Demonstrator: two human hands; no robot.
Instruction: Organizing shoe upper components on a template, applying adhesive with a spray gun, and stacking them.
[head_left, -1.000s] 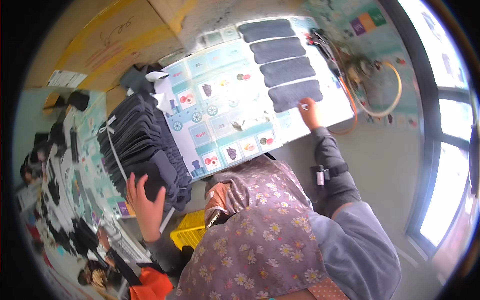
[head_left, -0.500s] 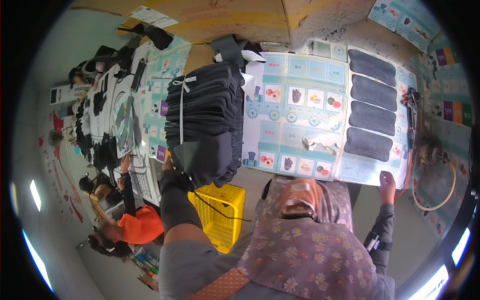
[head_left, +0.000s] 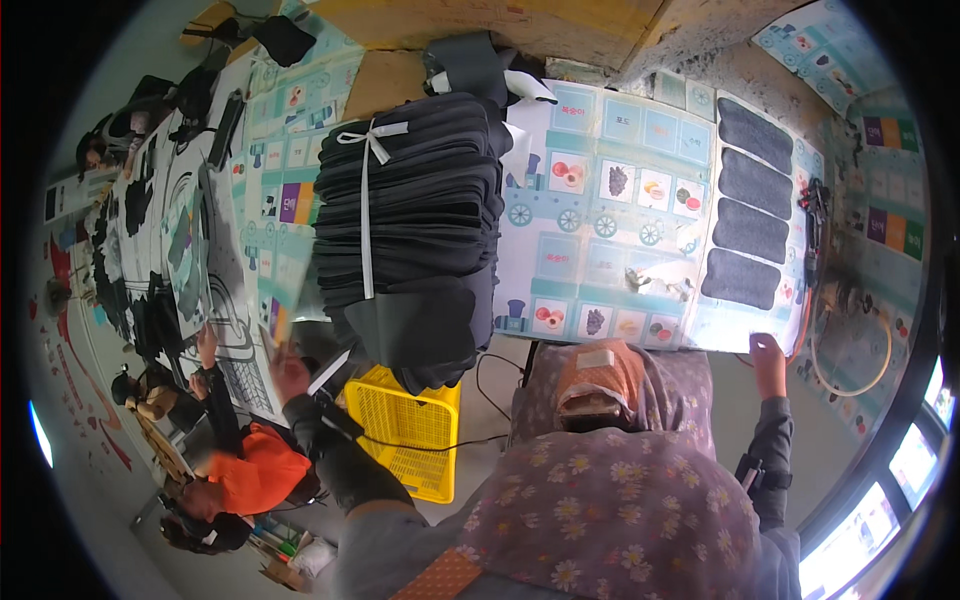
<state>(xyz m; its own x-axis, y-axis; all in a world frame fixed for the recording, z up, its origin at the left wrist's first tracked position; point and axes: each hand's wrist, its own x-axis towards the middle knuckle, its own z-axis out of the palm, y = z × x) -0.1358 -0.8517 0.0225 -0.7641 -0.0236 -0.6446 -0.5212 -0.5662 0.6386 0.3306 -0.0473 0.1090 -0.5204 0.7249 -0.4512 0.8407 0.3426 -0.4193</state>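
A tall stack of dark fabric pieces stands at the table's near left, tied with a white ribbon. Left of its lower end is my left hand, apart from the stack. Motion smears its fingers, so their closing cannot be told. My right hand is at the table's near edge, its fingers curled inward; anything inside them is hidden. Beyond it, several dark oblong fabric pieces lie in a column on the picture-printed tabletop.
Below the stack sits a yellow plastic crate with a black cable across it. A hose and fittings lie at the right. Cardboard stands behind. At the far left a person in orange works at a table.
My left hand has moved left, away from the lower end of the stack. The right hand stays by the table edge, fingers more curled. The view has shifted slightly.
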